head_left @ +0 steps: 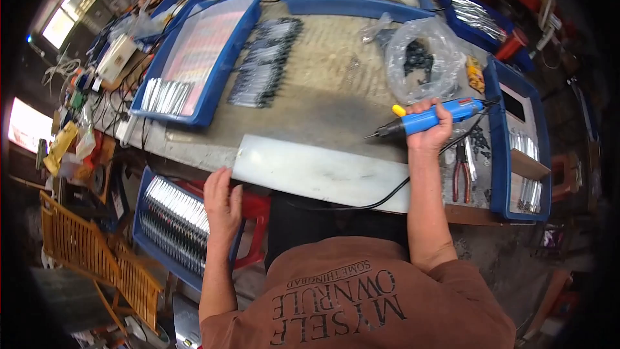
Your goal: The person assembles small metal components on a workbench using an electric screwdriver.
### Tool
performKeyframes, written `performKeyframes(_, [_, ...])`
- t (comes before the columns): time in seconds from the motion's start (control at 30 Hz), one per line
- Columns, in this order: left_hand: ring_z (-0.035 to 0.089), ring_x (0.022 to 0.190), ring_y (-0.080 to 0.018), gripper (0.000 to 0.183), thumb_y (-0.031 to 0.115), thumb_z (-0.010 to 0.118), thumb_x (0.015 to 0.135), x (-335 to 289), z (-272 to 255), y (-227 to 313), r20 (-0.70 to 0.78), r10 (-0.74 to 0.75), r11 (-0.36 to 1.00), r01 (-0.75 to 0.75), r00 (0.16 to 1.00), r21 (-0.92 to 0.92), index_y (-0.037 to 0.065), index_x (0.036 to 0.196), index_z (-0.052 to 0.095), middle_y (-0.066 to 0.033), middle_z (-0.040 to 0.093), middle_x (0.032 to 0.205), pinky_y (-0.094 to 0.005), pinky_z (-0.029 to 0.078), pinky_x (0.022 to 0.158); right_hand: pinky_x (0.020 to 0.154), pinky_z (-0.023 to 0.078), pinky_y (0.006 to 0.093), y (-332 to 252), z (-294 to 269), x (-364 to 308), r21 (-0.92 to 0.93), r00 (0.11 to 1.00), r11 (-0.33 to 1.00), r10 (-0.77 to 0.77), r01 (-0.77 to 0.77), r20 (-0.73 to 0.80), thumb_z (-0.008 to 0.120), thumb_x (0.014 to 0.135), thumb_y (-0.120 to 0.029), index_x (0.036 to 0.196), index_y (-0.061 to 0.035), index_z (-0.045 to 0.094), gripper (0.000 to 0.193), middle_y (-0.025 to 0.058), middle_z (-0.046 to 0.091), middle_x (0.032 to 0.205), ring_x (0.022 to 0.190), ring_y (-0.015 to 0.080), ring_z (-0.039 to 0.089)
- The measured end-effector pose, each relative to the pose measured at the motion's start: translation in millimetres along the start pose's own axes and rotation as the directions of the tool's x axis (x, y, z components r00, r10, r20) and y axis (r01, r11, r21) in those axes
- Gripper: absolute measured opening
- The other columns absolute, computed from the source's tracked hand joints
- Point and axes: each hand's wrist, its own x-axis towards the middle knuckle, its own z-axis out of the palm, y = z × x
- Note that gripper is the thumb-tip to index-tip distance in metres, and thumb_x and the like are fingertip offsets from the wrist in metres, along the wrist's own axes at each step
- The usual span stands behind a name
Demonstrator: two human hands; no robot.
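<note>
My right hand (429, 132) is wrapped round a blue electric screwdriver (455, 110), its thin dark bit pointing left above the tabletop. A black cord runs from its back end and loops down past my forearm. At the table's front edge my left hand (223, 203) is open, fingers stretched, holding nothing. It is beside the left end of a long whitish board (310, 165) and over the near side of a low blue tray (173, 270). That tray holds a dense row of slim metal parts (174, 207) with dark ends. Further back, several similar silver-and-black parts (265, 64) lie in rows.
A clear plastic bag (403, 81) with small black pieces (420, 61) stands at the back right. Red-handled pliers (460, 174) lie right of my forearm. Blue trays flank the worktop, one at left (231, 59), one at right (496, 148). A red stool (255, 226) sits below.
</note>
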Motion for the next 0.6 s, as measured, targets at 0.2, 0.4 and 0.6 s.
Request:
performKeyframes(0.2, [0.044,0.112,-0.0329,0.042,0.003,0.058,0.072,84.7,55.5,73.4,0.153,0.325,0.946,-0.318,0.933,-0.066,0.002,0.114,0.050,-0.0163,0.048,0.119,-0.0397,0.035,0.093,0.057,0.042,0.0367,-3.5,14.5,-4.8,-0.047,0.993,0.995,-0.092,0.089,-0.067,0.054,0.069,-0.012,0.091,-0.0079,0.046,0.024,0.0072,0.049,0.066,0.056,0.0216,0.049])
performKeyframes(0.4, [0.038,0.119,-0.0320,0.042,0.010,0.056,0.078,136.6,125.9,115.4,0.360,0.475,0.879,-0.451,0.803,-0.154,0.004,0.119,0.046,-0.0136,0.045,0.125,-0.0412,0.032,0.096,0.060,0.040,0.0349,-3.8,23.1,-14.0,-0.124,0.991,0.986,-0.123,0.115,-0.060,0.053,0.069,-0.014,0.092,-0.0091,0.046,0.024,0.0068,0.047,0.069,0.061,0.0209,0.046])
performKeyframes(0.6, [0.026,0.126,-0.0290,0.052,0.038,0.045,0.086,162.0,175.2,134.1,0.565,0.492,0.830,-0.552,0.663,-0.075,0.007,0.126,0.039,-0.0097,0.034,0.134,-0.0568,0.024,0.097,0.055,0.043,0.0335,1.9,30.9,-16.0,-0.063,0.983,0.992,-0.119,0.111,-0.141,0.056,0.067,-0.006,0.090,-0.0039,0.045,0.026,0.0076,0.047,0.065,0.056,0.0199,0.048])
